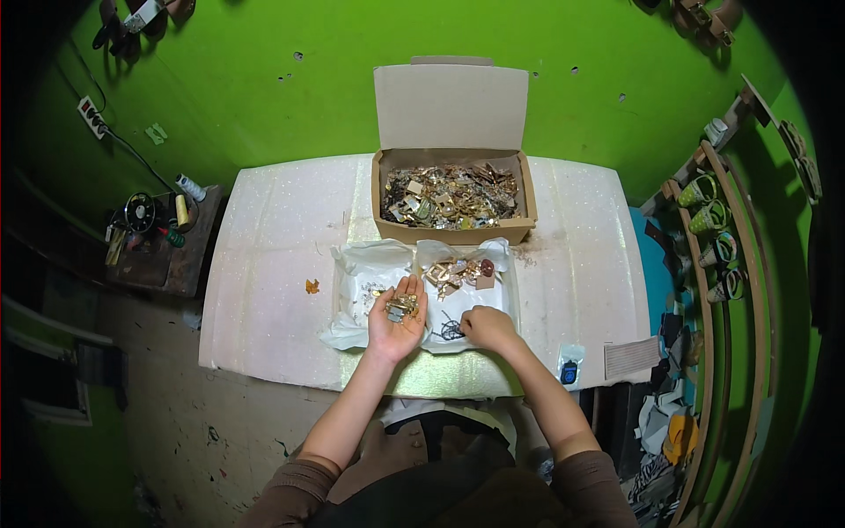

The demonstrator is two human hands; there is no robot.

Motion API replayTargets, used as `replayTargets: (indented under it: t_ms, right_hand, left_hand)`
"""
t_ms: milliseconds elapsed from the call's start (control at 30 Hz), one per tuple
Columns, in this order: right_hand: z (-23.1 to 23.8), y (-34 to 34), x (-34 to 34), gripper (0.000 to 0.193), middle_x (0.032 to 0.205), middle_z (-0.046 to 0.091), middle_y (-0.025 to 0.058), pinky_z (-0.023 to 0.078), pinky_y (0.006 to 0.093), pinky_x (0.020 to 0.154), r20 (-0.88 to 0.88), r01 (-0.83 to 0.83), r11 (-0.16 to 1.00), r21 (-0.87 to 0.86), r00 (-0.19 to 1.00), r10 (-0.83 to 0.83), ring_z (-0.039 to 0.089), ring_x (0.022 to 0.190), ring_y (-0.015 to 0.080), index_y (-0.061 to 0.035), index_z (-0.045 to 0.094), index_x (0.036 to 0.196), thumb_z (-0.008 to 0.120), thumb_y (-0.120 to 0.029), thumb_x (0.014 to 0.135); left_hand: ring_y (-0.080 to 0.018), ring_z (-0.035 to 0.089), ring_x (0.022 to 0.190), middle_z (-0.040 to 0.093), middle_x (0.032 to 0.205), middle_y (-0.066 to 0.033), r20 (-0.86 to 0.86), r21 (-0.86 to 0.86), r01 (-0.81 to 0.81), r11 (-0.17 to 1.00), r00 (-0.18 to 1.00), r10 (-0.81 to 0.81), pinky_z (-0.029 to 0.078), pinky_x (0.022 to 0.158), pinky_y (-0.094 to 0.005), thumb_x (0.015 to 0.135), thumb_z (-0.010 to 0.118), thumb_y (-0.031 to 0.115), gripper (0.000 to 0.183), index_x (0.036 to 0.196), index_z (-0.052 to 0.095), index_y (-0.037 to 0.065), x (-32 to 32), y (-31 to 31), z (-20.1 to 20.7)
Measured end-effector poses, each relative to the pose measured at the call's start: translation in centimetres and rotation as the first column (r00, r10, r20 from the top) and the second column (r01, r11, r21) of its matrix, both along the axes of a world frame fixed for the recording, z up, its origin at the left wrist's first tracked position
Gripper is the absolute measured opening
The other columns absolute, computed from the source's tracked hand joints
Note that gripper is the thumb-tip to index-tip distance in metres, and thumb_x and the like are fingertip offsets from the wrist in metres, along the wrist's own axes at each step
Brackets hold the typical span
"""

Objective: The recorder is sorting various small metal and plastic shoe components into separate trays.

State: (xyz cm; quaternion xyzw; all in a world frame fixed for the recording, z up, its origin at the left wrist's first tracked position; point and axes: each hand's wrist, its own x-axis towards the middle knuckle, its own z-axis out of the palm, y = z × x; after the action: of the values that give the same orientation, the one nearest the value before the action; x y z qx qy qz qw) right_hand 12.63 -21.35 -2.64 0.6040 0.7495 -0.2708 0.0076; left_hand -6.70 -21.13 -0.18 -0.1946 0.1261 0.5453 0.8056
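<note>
My left hand (pixel 398 333) is turned palm up over the left paper-lined tray (pixel 345 299). A small heap of shiny gold and silver metal pieces (pixel 402 306) lies cupped in it, the thumb raised at one side. Small clear or silvery bits (pixel 374 289) lie in that tray beside my fingers. My right hand (pixel 488 328) is closed, knuckles up, over the right paper-lined tray (pixel 503 295); its fingertips are hidden, and they are close to a small tangle of black pieces (pixel 451 330). Gold buckle-like pieces (pixel 455 275) lie at that tray's far side, with a dark red round piece (pixel 487 267).
An open cardboard box (pixel 458 234) full of mixed metal fittings stands behind the trays. On the white table (pixel 273 246) are a small orange piece (pixel 312 286), a small packet (pixel 570 363) and a grey ribbed sheet (pixel 631 357). A wooden rack (pixel 715 229) stands at the right.
</note>
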Motion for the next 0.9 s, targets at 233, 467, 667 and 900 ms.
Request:
replayTargets:
  t_ms: [233,467,667,900]
  right_hand:
    - [-0.8,0.5,0.6,0.017,0.079,0.06,0.01,0.046,0.0393,0.066,-0.045,-0.181,0.98,0.078,0.982,0.185,0.058,0.077,0.0278,-0.013,0.064,0.079,0.052,-0.023,0.075]
    - [0.4,0.3,1.2,0.017,0.086,0.058,0.0101,0.043,0.0373,0.074,0.14,-0.354,0.901,0.252,0.934,0.328,0.053,0.085,0.0281,-0.0102,0.065,0.081,0.054,-0.022,0.075]
    - [4.6,0.5,0.1,0.019,0.087,0.056,0.0127,0.043,0.0358,0.074,-0.512,-0.116,0.891,0.439,0.782,0.355,0.053,0.086,0.0297,-0.0046,0.059,0.091,0.058,-0.015,0.075]
    - [5.9,-0.1,-3.0,0.016,0.078,0.052,0.0081,0.043,0.034,0.067,-0.403,-0.184,0.796,0.576,0.784,0.473,0.052,0.077,0.0252,-0.0064,0.058,0.084,0.062,-0.013,0.07]
  left_hand:
    - [-0.0202,0.049,0.108,0.056,0.106,-0.0083,-0.003,0.061,-0.147,0.987,0.989,0.148,0.04,0.092,-0.0371,0.084,0.041,0.014,0.024,0.101,0.053,0.002,2.0,-1.1,-0.7]
    - [-0.0196,0.048,0.11,0.056,0.108,-0.0076,-0.019,0.076,-0.244,0.967,0.969,0.246,0.039,0.093,-0.0363,0.084,0.042,0.014,0.024,0.101,0.054,0.003,3.4,-2.9,-0.7]
    - [-0.0179,0.045,0.113,0.054,0.113,-0.0052,-0.027,0.08,-0.259,0.963,0.965,0.262,0.039,0.093,-0.0354,0.083,0.042,0.015,0.027,0.105,0.054,0.005,3.9,-3.4,-1.1]
    - [-0.0191,0.041,0.116,0.049,0.119,-0.0087,-0.177,0.118,-0.291,0.95,0.935,0.308,0.036,0.092,-0.0313,0.084,0.038,0.015,0.03,0.11,0.048,0.003,3.3,-3.4,-0.5]
